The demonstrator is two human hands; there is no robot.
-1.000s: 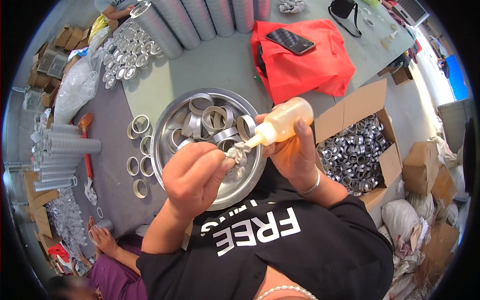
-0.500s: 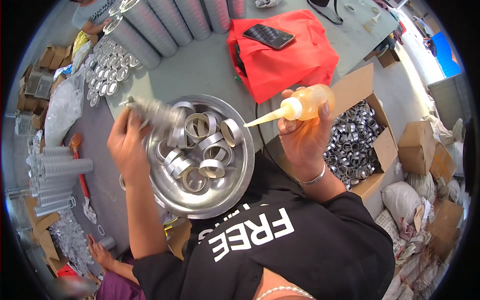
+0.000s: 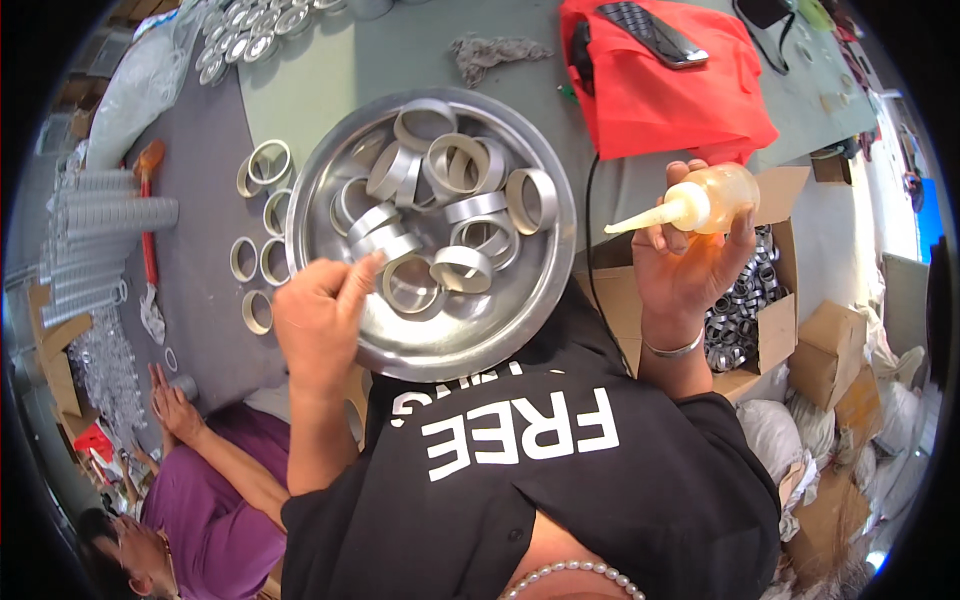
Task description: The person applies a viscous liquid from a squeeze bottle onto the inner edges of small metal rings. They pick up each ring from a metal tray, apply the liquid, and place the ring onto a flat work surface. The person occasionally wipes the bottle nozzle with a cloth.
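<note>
A round metal basin [image 3: 470, 350] holds several silver ring bands [image 3: 462, 270], some tilted and overlapping. My left hand [image 3: 325, 315] is at the basin's left rim, fingers curled in and thumb pointing over the inside, close to the rings. What its fingers close on, if anything, is hidden. Up to the right of the basin, my right hand [image 3: 680, 275] grips a squeeze bottle [image 3: 725, 195] of yellowish liquid, its long thin nozzle pointing left. Several more ring bands [image 3: 257, 312] stand on the table left of the basin.
A grey rag [image 3: 492, 57] lies behind the basin. A phone [image 3: 652, 35] rests on a red bag [image 3: 670, 110]. A cardboard box [image 3: 778, 325] of rings is at the right. At left are stacked rings [image 3: 120, 215], a red-handled tool [image 3: 149, 250] and a co-worker in purple [image 3: 215, 500].
My left hand has let go of the blurred grey rag, now on the table, and has come down to the basin's rim. The whole view has shifted; the bottle stays in my right hand.
</note>
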